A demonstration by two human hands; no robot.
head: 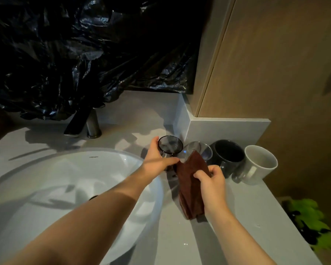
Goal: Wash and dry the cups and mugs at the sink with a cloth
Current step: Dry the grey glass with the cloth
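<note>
My left hand grips a smoky dark glass cup standing on the counter right of the basin. My right hand pinches a dark red cloth whose top end lies against a clear glass beside the dark cup; the rest of the cloth hangs down to the counter. Further right stand a black mug and a white mug, both upright with their mouths showing.
A white round sink fills the left, with a dark faucet behind it. Black plastic sheeting covers the wall above. A wooden panel rises at the right. The counter edge drops off beside green leaves.
</note>
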